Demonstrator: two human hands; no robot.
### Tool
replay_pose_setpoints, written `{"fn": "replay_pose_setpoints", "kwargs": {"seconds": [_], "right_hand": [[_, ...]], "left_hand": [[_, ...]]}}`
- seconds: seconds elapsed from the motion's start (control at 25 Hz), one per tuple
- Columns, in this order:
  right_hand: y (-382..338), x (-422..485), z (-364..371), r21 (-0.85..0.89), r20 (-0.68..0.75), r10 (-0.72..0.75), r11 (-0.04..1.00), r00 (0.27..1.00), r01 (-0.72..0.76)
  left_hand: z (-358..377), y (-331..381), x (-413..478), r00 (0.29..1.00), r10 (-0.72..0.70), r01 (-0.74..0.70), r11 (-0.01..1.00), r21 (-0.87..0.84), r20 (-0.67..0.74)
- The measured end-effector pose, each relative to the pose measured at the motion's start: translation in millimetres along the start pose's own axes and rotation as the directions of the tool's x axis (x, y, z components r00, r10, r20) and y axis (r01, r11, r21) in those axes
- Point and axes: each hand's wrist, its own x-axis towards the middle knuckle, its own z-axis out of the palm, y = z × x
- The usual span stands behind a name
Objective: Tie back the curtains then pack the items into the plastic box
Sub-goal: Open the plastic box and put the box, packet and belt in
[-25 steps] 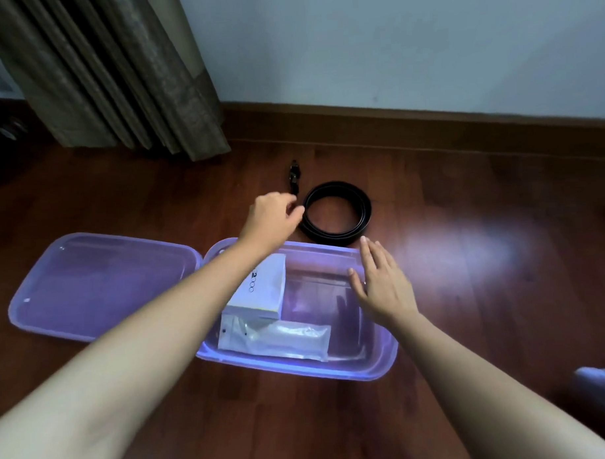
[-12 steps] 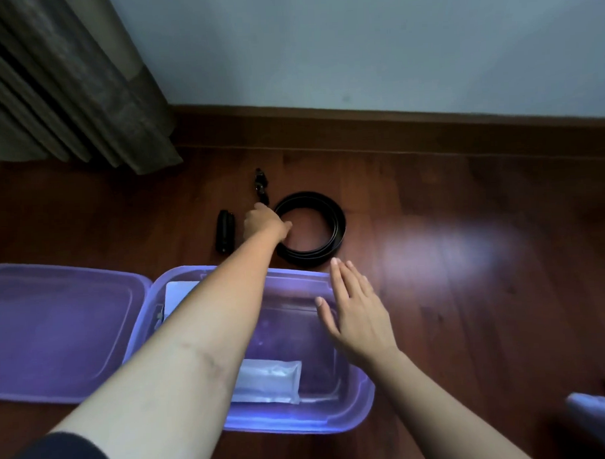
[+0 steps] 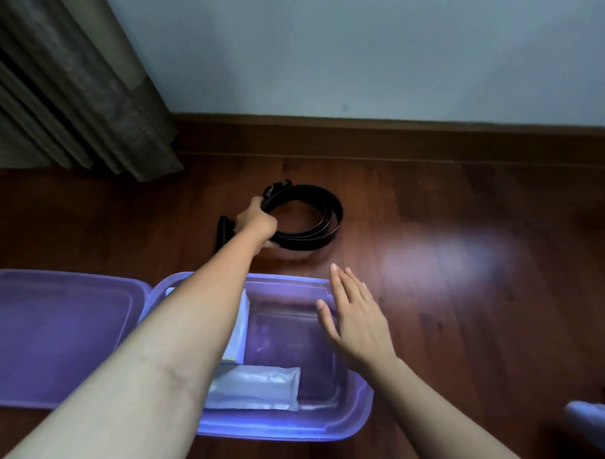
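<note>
Head view: left hand (image 3: 256, 224) around belt (image 3: 334, 212)

Reaches on past the far rim of the plastic box (image 3: 289, 284) with the left hand (image 3: 256, 220), no longer merely touching the coiled belt (image 3: 333, 216) but gripping its left side; pulls the buckle (image 3: 275, 189) in against the coil's far-left edge.

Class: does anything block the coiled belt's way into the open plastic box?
Nothing visible blocks it. The coiled belt, gripped by the left hand, is just beyond the plastic box, whose right half is bare; the right hand is by its rim.
</note>
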Motion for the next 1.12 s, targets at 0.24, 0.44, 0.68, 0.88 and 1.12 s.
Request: {"fn": "replay_pose_setpoints", "kwargs": {"seconds": [0.24, 0.44, 0.68, 0.88, 1.12], "right_hand": [[-3, -1, -14, 0.328, 0.07, 0.184, 0.924, 0.981, -0.196], [3, 0, -17, 0.697, 0.199, 0.319, 0.619, 0.927, -0.363], [9, 7, -13, 0.716, 0.284, 0.304, 0.564, 0.909, -0.412], [9, 8, -19, 0.724, 0.366, 0.271, 0.519, 0.89, -0.455], [11, 9, -22, 0.657, 0.377, 0.242, 0.61, 0.894, -0.443]], "left_hand": [[-49, 12, -22, 0.996, 0.07, -0.053, 0.964, -0.261, 0.054], [-104, -7, -63, 0.942, 0.265, -0.246, 0.963, -0.114, 0.205], [-130, -28, -142, 0.792, 0.159, -0.271, 0.957, 0.105, 0.59], [-93, -42, -177, 0.799, 0.04, -0.298, 0.893, 0.338, 0.599], [-33, -72, -180, 0.937, -0.056, -0.128, 0.863, 0.489, 0.344]]}}
